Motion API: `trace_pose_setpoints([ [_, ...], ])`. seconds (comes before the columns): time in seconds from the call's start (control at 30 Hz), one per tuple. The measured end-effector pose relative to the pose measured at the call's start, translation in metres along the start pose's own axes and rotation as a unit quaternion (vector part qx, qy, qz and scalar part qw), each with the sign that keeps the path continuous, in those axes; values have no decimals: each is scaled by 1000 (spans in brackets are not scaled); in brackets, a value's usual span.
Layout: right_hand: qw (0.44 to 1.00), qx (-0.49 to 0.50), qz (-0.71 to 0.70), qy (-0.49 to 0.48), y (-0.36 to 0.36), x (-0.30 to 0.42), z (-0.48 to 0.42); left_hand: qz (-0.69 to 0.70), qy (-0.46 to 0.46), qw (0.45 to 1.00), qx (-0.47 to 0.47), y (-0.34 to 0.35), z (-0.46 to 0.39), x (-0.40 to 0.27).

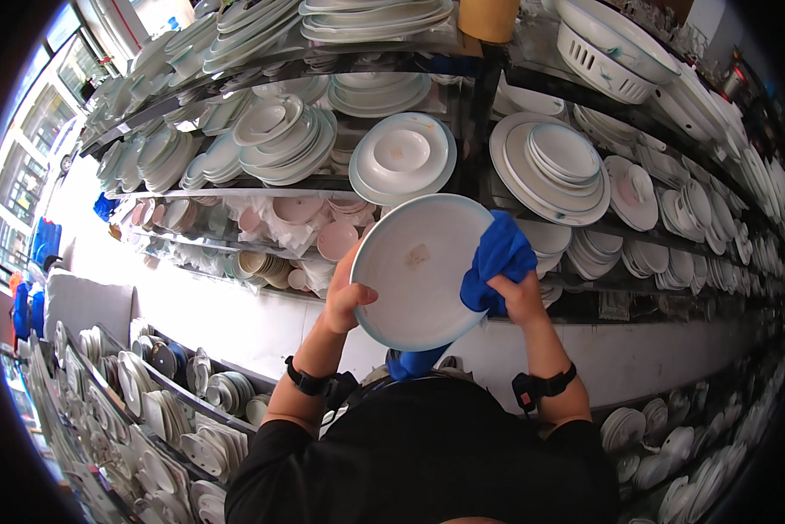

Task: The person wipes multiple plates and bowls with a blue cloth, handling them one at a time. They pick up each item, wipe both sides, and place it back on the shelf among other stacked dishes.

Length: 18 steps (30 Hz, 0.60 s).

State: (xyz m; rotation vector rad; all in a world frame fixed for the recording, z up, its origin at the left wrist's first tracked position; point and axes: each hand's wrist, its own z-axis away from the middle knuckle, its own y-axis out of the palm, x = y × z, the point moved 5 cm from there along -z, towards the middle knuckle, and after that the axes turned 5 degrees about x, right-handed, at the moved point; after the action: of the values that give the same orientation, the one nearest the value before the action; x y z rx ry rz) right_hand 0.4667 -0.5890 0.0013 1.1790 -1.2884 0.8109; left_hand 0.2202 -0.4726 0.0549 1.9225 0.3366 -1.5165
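A large white ceramic plate (pixel 425 295) with a pale blue-green rim is held up in front of me, a small worn sticker near its middle. My left hand (pixel 348 295) grips its left edge, thumb over the face and fingers hidden behind. In my right hand (pixel 521 296) is a bunched blue cloth (pixel 501 259), which lies against the plate's right rim. Just beyond the plate, on the shelf, a small white bowl (pixel 401 152) rests on a stack of wide plates (pixel 366 171).
Shelves ahead carry stacked plates (pixel 550 167), pink bowls (pixel 337 241) and, at the upper right, a slotted white basin (pixel 599 62). A yellow container (pixel 489 19) stands on the top shelf. Behind me, more racks hold dishes (pixel 225 393). A pale floor aisle (pixel 235 311) runs between.
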Motion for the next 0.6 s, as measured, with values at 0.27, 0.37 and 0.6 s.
trace_pose_setpoints([
  [0.27, 988, -113, -104, 1, 9, -41, 14, 27, 79, 995, -61, 5, -3, 27],
  [0.37, 980, -162, 76, -83, -3, -20, 8, -44, 77, 996, 3, 12, 0, 14],
  [0.6, 919, -156, 308, -191, 11, 58, 16, -165, -31, 986, -18, 8, 0, -16],
])
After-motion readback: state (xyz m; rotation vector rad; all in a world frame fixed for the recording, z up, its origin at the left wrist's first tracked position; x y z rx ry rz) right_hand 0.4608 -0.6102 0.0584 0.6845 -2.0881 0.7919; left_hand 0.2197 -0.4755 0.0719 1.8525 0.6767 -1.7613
